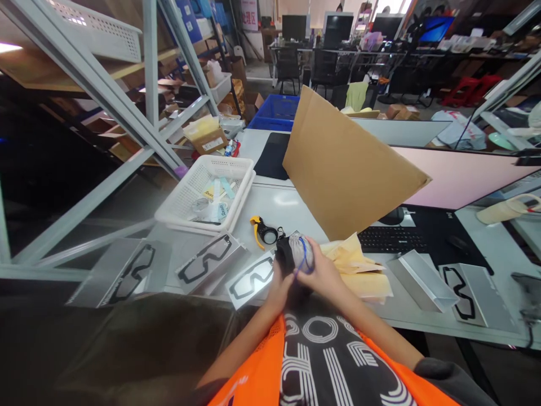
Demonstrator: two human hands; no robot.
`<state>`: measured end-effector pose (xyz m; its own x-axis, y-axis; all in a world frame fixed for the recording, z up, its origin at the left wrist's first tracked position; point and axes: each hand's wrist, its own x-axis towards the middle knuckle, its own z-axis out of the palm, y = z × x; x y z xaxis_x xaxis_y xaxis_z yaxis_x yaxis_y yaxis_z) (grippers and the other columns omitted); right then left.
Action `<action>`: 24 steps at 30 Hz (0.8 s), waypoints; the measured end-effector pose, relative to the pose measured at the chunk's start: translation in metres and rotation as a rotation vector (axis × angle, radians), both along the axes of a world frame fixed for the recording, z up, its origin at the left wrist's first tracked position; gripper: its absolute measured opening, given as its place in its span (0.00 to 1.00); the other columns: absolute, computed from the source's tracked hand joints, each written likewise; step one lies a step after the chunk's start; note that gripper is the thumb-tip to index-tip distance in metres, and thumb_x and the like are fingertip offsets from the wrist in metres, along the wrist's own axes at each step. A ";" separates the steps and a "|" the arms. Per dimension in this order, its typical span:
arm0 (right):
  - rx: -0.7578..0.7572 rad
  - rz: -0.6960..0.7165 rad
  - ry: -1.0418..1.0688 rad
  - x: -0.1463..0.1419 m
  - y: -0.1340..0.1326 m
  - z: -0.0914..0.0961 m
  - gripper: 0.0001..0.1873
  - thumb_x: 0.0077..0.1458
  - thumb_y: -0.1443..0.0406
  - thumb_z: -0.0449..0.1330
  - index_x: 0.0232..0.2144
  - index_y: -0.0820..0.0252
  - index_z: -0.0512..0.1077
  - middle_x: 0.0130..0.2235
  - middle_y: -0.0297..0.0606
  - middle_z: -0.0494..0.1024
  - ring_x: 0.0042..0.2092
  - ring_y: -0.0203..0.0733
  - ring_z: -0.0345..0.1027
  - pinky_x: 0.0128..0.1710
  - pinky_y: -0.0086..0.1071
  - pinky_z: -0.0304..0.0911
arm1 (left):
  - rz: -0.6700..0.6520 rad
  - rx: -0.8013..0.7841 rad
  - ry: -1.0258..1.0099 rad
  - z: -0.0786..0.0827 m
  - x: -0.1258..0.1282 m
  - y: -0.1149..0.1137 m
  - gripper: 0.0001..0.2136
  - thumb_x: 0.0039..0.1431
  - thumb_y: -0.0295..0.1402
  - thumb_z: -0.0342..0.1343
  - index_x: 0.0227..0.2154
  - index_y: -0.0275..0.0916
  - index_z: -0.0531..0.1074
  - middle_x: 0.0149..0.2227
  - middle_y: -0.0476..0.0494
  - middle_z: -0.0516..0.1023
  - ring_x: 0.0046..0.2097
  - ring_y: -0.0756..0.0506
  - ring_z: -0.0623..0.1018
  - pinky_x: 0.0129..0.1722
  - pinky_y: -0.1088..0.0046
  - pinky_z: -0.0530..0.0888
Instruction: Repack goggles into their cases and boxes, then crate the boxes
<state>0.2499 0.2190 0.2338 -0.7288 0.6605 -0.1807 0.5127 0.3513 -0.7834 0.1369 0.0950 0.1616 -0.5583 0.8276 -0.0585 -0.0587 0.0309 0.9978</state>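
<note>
Being held between both hands, close above the near edge of the table point(270, 202), a small gray pouch point(302, 260) is kept right at the fingers, with no gap left on either side. Its long axis seems to be laid roughly crosswise, from a black part point(284, 256) on the left to the gray fabric on the right, though the ends are covered by the fingers and the line cannot be told for certain. The gray side is nearer to the right hand point(323, 273), by which it is gripped from the far side and the right; the black part is enclosed by the left hand point(281, 286). The hands are thus brought together, almost touching at the thumbs.

The gray fabric is softly puckered, and a bright blue cord point(303, 248) is looped across it (whether it is knotted cannot be made out). The black part is seen as plain and dark; whether it is joined to the pouch is not shown. Just beyond, a yellow-and-black device point(267, 233) is left on the table.
</note>
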 end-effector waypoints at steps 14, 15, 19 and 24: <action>-0.283 -0.171 0.273 -0.005 0.010 -0.026 0.34 0.53 0.56 0.62 0.60 0.55 0.61 0.55 0.43 0.76 0.54 0.47 0.72 0.57 0.43 0.64 | -0.148 -0.107 0.082 0.006 -0.028 0.001 0.44 0.54 0.44 0.60 0.70 0.37 0.48 0.72 0.32 0.52 0.72 0.31 0.52 0.71 0.48 0.47; -0.277 -0.149 0.240 -0.003 0.012 -0.023 0.33 0.53 0.56 0.64 0.59 0.55 0.62 0.53 0.42 0.77 0.52 0.48 0.73 0.55 0.42 0.65 | -0.152 -0.110 0.053 0.006 -0.029 0.001 0.44 0.54 0.45 0.60 0.69 0.37 0.49 0.72 0.32 0.53 0.72 0.31 0.52 0.71 0.49 0.47; -0.171 -0.017 0.079 -0.001 0.019 -0.004 0.33 0.51 0.56 0.67 0.57 0.53 0.64 0.49 0.41 0.80 0.49 0.50 0.74 0.50 0.41 0.66 | -0.175 -0.084 -0.106 0.013 -0.032 0.001 0.42 0.54 0.46 0.58 0.70 0.38 0.51 0.71 0.35 0.56 0.71 0.31 0.56 0.70 0.50 0.52; 0.036 0.006 -0.118 -0.012 0.011 0.011 0.38 0.56 0.56 0.65 0.65 0.57 0.60 0.51 0.51 0.79 0.52 0.59 0.74 0.51 0.46 0.65 | -0.196 -0.084 -0.156 0.019 -0.038 0.003 0.40 0.55 0.46 0.57 0.69 0.41 0.55 0.70 0.38 0.59 0.71 0.32 0.57 0.70 0.51 0.53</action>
<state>0.2375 0.2297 0.2444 -0.7077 0.6638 -0.2420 0.5986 0.3815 -0.7044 0.0991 0.0985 0.1810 -0.3663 0.9079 -0.2040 -0.1963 0.1389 0.9707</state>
